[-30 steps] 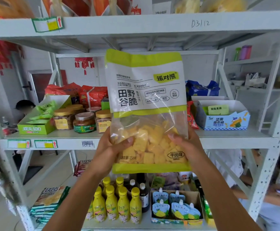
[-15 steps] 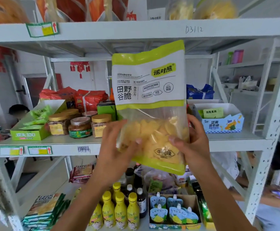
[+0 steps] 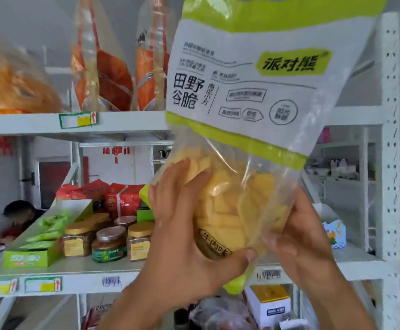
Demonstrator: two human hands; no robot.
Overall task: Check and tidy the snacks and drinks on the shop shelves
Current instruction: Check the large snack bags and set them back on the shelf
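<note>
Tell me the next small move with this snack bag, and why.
Probably set it on the top shelf, right of the orange bags. The left hand and right hand both grip the clear lower part of the snack bag, which tilts with its top above that shelf's edge.

Head-worn view, close before shelves [image 3: 132, 122]

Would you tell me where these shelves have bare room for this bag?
Bare: the middle shelf between the small box and the post. Crowded: its left, with jars; the top shelf, with orange bags.
</note>
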